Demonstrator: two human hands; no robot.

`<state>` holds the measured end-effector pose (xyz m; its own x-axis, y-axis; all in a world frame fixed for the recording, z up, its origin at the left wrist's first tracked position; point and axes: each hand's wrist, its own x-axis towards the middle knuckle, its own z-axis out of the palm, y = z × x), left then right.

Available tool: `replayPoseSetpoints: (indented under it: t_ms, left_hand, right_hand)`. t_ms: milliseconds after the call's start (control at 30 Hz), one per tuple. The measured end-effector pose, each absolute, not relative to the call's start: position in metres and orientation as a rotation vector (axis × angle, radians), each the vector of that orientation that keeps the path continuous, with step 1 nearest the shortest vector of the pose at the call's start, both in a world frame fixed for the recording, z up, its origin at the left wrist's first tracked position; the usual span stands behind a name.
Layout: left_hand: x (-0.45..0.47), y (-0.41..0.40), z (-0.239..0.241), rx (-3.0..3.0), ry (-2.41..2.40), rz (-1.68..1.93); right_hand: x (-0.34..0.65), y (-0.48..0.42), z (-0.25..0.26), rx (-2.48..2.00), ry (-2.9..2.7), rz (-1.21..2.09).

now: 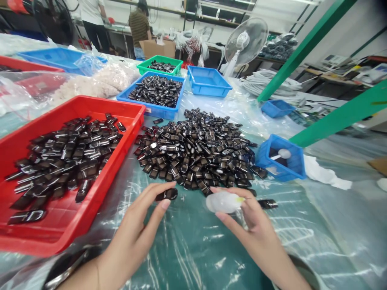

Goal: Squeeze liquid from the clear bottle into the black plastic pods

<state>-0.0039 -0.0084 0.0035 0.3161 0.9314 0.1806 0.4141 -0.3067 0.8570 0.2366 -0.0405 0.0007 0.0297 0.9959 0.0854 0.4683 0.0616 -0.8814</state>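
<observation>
Between the thumb and fingers of my left hand [145, 213] is a small glossy black plastic part [168, 195], held just above the covered table. My right hand [246, 217] grips a small white squeeze bottle [223, 202], lying sideways with its yellowish tip toward the palm. Right in front of both hands spreads a large heap of black plastic parts [196, 149]. A single black part [268, 204] lies to the right of my right hand. Left of my left hand stands a red tray [66, 229] with many similar black parts in it.
A blue bin [282, 171] holding a white-headed object stands right of the heap. Behind are a blue tray [160, 111] of black parts, a green tray [178, 66] and another blue tray [210, 86]. Green posts [341, 114] rise at right, near a fan [243, 40]. Two people stand far back.
</observation>
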Motion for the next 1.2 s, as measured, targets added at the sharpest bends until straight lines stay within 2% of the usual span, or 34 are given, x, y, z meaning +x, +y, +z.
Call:
replayPoseSetpoints:
  t_ms: [67, 200, 267, 500, 800, 1200]
  left_hand:
    - [-0.003, -0.008, 0.004, 1.846, 1.209, 0.922]
    - [-0.002, -0.009, 0.004, 1.838, 1.204, 0.956]
    - [-0.002, -0.009, 0.005, 1.844, 1.188, 0.967]
    - [-0.002, -0.014, 0.003, 1.848, 1.091, 0.949]
    - [0.003, -0.016, -0.005, 1.588, 1.083, 0.888]
    - [0.004, -0.012, 0.000, 1.297, 1.048, 0.912]
  right_hand:
    - [0.230, -0.038, -0.004, -1.534, -1.579, 0.769]
    - [0.228, -0.046, -0.007, -1.481, -1.585, 0.324]
    - [0.227, -0.051, -0.007, -1.443, -1.620, 0.210]
    - [0.219, -0.041, -0.013, -1.518, -1.830, 0.373]
    - [0.211, -0.031, -0.013, -1.497, -1.923, 0.424]
    - [0.215, -0.034, -0.017, -1.584, -1.928, 0.264]
